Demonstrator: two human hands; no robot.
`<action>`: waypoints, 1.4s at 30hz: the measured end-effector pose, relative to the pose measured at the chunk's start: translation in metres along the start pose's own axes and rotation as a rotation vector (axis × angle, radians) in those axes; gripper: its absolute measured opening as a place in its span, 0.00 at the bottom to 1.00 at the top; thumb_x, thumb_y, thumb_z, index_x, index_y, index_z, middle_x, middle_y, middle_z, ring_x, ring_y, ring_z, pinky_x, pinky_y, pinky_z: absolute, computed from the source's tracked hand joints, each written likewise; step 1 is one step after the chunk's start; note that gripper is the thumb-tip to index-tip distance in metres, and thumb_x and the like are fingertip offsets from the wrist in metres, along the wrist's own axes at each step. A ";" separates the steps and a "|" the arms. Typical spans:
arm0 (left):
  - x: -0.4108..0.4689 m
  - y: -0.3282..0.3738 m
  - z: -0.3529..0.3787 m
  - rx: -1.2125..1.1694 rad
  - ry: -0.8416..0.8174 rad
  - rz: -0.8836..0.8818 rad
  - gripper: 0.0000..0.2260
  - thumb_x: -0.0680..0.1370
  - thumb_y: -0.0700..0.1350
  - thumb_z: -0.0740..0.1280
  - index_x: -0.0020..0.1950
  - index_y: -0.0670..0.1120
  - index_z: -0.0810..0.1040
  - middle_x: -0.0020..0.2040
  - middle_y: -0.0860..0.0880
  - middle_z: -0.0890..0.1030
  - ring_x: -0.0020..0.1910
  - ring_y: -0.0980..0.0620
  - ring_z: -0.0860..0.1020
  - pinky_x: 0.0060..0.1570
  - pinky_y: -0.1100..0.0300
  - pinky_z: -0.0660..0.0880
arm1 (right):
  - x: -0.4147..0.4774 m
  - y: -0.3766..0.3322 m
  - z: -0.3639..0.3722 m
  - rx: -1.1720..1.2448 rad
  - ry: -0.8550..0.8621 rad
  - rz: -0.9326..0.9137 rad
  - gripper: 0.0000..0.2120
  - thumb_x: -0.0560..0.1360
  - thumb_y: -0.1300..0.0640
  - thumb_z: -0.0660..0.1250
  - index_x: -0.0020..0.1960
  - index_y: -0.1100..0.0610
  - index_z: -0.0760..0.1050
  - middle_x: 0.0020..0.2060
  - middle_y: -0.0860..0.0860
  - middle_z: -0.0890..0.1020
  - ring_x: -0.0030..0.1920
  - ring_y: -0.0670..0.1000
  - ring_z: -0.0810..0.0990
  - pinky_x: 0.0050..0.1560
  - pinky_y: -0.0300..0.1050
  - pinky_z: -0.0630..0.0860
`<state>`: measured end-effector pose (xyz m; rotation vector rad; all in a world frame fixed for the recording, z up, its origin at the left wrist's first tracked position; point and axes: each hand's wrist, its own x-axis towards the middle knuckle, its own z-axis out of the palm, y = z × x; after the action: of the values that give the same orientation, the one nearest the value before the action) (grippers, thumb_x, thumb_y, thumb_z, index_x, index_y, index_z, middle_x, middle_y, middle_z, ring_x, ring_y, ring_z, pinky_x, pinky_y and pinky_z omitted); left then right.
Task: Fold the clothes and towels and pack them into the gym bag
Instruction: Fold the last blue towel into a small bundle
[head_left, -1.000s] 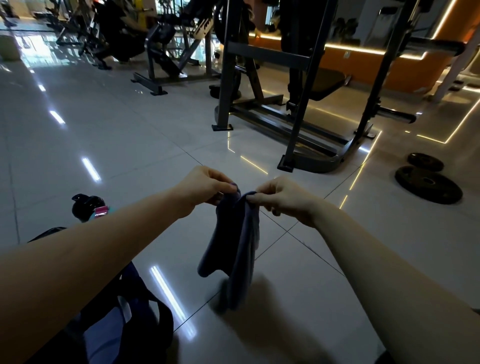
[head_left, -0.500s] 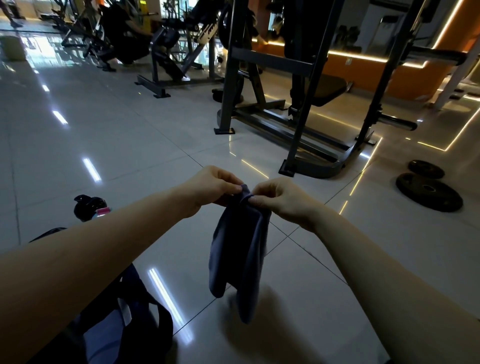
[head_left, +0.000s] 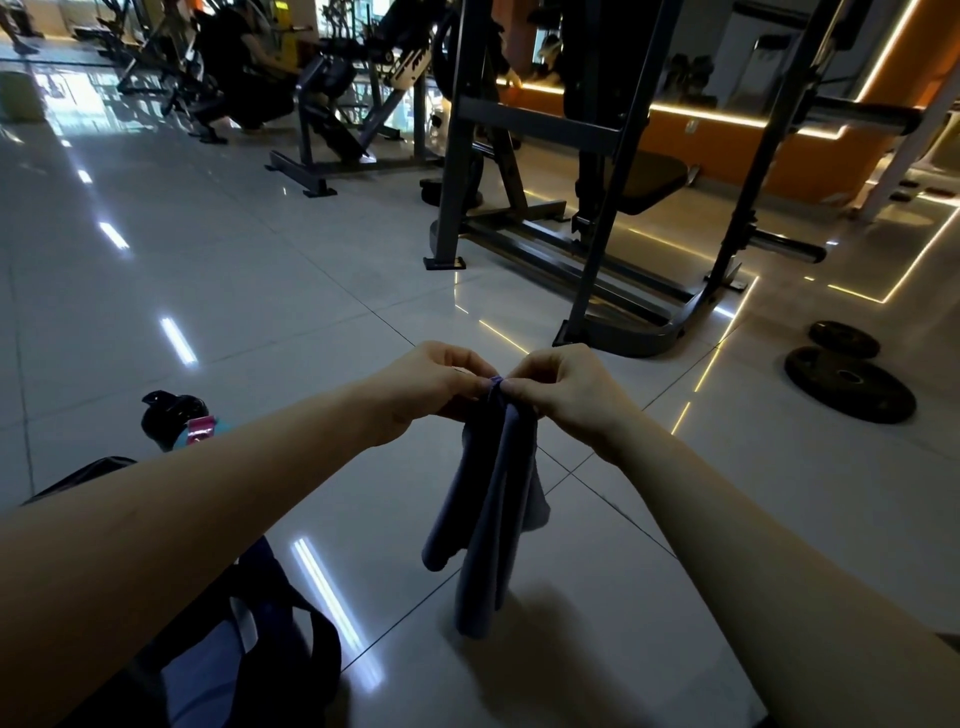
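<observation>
Pinching the top edge of a dark blue cloth (head_left: 493, 509), the left hand (head_left: 431, 387) and the right hand (head_left: 561, 395) meet almost fingertip to fingertip in the air, up and to the right of the gym bag (head_left: 270, 639). Each hand has thumb and forefinger closed on the fabric with the other fingers curled in, and neither has hold of anything else. The cloth hangs straight down from the pinch in long doubled folds, to the right of the bag and apart from it; whether its lower end touches the tiled floor (head_left: 260, 291) cannot be told. The bag lies on the floor, partly hidden under the person's left forearm, dark with black straps and a paler blue panel showing between them. Just beyond the bag stands a black bottle-like thing (head_left: 174, 418) with a pink label. Farther beyond the bag and to its right rises a dark metal rack (head_left: 587, 234), and well to the right of the bag two black weight plates (head_left: 849, 384) lie flat
</observation>
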<state>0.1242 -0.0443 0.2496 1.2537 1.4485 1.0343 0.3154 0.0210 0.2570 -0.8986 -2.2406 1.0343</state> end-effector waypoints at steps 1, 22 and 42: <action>0.000 0.000 0.001 -0.003 -0.008 0.004 0.04 0.80 0.38 0.69 0.53 0.40 0.83 0.51 0.40 0.86 0.51 0.45 0.85 0.55 0.52 0.82 | 0.000 0.001 0.001 0.013 0.022 0.013 0.06 0.78 0.58 0.71 0.46 0.61 0.83 0.39 0.54 0.84 0.39 0.46 0.82 0.40 0.37 0.78; -0.005 -0.043 0.022 0.474 0.162 0.303 0.08 0.72 0.37 0.71 0.43 0.51 0.80 0.43 0.54 0.84 0.47 0.57 0.83 0.53 0.48 0.80 | -0.003 -0.007 -0.015 0.167 0.229 0.017 0.06 0.80 0.60 0.65 0.47 0.60 0.78 0.42 0.55 0.78 0.42 0.50 0.76 0.46 0.44 0.75; 0.021 -0.040 0.092 0.392 0.489 0.371 0.07 0.77 0.50 0.73 0.50 0.49 0.85 0.48 0.54 0.80 0.46 0.58 0.78 0.44 0.67 0.72 | -0.014 0.007 -0.044 0.193 0.419 0.023 0.05 0.81 0.59 0.66 0.49 0.58 0.81 0.45 0.52 0.82 0.45 0.43 0.80 0.46 0.35 0.77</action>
<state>0.2045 -0.0264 0.1887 1.6724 1.9012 1.4233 0.3563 0.0342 0.2742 -0.9567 -1.7582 0.9511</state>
